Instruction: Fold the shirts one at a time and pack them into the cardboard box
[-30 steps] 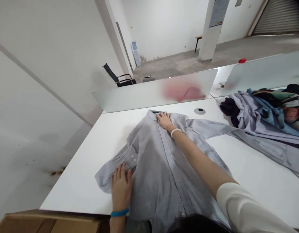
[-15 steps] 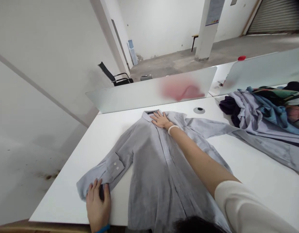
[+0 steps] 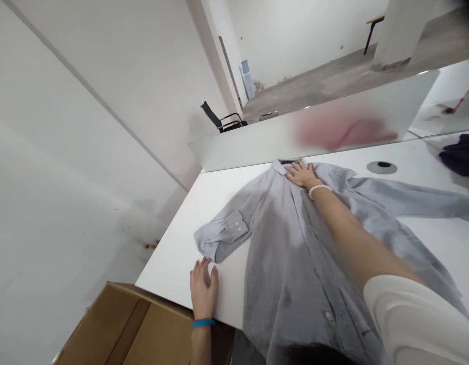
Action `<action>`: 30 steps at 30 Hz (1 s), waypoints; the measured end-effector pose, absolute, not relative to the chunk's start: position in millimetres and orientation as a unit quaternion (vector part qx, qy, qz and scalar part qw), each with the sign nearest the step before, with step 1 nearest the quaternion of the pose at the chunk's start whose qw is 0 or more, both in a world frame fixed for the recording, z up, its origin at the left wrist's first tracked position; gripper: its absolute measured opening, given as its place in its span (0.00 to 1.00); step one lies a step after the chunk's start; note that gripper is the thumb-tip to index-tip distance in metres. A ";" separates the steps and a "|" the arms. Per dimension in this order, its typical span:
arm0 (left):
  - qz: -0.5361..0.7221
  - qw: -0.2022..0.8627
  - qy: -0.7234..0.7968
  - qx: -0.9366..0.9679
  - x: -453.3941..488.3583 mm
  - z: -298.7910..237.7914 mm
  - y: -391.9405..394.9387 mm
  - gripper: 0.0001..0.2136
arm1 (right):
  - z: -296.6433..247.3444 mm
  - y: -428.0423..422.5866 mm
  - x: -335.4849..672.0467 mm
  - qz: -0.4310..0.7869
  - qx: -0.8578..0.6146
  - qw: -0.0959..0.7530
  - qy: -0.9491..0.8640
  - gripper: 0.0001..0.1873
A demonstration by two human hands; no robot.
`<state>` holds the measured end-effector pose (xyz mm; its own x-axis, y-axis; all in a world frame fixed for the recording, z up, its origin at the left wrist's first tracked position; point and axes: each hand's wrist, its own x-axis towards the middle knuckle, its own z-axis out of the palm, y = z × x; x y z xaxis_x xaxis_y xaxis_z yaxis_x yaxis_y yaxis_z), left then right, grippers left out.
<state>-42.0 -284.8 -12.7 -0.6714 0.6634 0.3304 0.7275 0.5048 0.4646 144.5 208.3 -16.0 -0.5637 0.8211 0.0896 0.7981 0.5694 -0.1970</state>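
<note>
A grey button-up shirt (image 3: 280, 243) lies front up on the white table (image 3: 177, 253), its collar toward the divider. Its left-side sleeve is folded back on itself, with the two-button cuff (image 3: 236, 226) on top. My right hand (image 3: 301, 175) rests flat just below the collar, fingers spread. On the bare tabletop my left hand (image 3: 204, 291) sits with thumb and fingers apart, its fingertips close to the folded edge of the sleeve. Whether they touch the cloth I cannot tell. The other sleeve (image 3: 412, 197) stretches out to the right; the hem runs out of view at the bottom.
A cardboard box (image 3: 131, 324) stands below the table's near left edge. A frosted divider (image 3: 264, 142) borders the far side. Dark cloth (image 3: 462, 154) lies at the right, near a round cable hole (image 3: 382, 167). Beyond are a black chair (image 3: 222, 119) and a water dispenser (image 3: 247, 81).
My left hand has drawn back from the folded sleeve onto the tabletop. My right hand stays on the shirt below the collar. The view has turned left, bringing the box into sight.
</note>
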 end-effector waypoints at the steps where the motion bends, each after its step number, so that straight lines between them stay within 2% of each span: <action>1: -0.293 0.055 -0.865 -0.404 -42.7 -13.1 -285.0 0.16 | -16.7 209.3 148.8 0.068 -0.464 0.086 -0.879 0.29; 9: -0.285 0.057 -0.866 -0.406 -40.7 -14.9 -284.8 0.14 | -27.3 211.3 207.8 0.063 -0.514 0.102 -0.849 0.31; 16: -0.298 0.050 -0.865 -0.401 -39.7 -16.4 -285.4 0.16 | -15.7 188.3 222.5 0.063 -0.539 0.084 -0.835 0.31; 20: -0.289 0.103 -0.852 -0.423 -34.4 -9.8 -281.4 0.17 | -13.6 186.6 222.0 0.060 -0.539 0.086 -0.836 0.31; 24: -0.258 0.157 -0.812 -0.499 -22.3 14.2 -255.5 0.14 | -17.4 190.9 222.7 0.056 -0.532 0.094 -0.840 0.31; 30: -0.163 0.099 -0.745 -0.640 -17.6 39.4 -182.5 0.16 | -17.2 191.7 221.6 0.054 -0.538 0.093 -0.836 0.30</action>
<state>-17.6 -182.5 39.4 -0.1625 0.9206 0.3550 0.9848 0.1292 0.1158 221.6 191.7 -17.2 -0.4033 0.9099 0.0974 0.8898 0.4148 -0.1903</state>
